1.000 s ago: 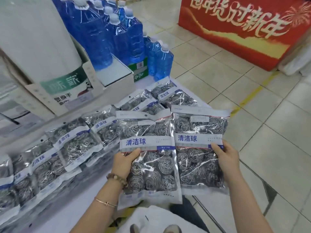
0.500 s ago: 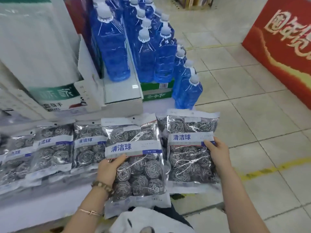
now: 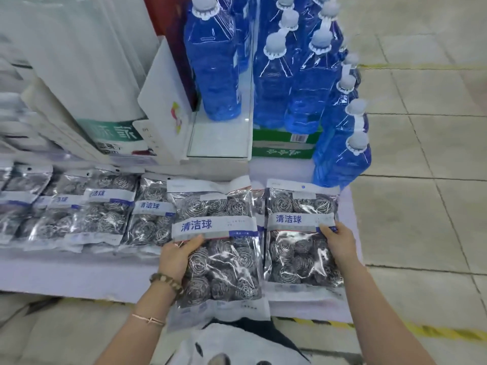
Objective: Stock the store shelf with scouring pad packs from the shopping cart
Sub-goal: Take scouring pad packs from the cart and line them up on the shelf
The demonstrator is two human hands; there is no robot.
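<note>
Progress is judged from the head view, the only one given. A row of scouring pad packs (image 3: 105, 212) is already laid flat along the low pale shelf (image 3: 79, 275), overlapping one another from the left edge of the picture toward the middle. That part of the stocking is taken as done.

Two more packs are held over the right end of the shelf. The left pack (image 3: 218, 248) is gripped at its left edge by the left hand (image 3: 175, 259), with the thumb laid across the front just under the label and the fingers hidden behind. Its lower end hangs past the shelf's front edge, and its upper end overlaps the last pack of the row. The right pack (image 3: 300, 233) is pinched at its right edge by the right hand (image 3: 340, 246), thumb on the label. It is held just beside the left pack, over the bare end of the shelf. Whether either pack is resting on the shelf cannot be told.

Blue bottles (image 3: 213, 61) and a green carton (image 3: 284, 146) are stood behind the shelf, and tiled floor (image 3: 421, 206) is seen to the right.

These two packs are judged to be near their places: they have only to be set down and released. The shopping cart is not shown, so the number of packs left cannot be told.
</note>
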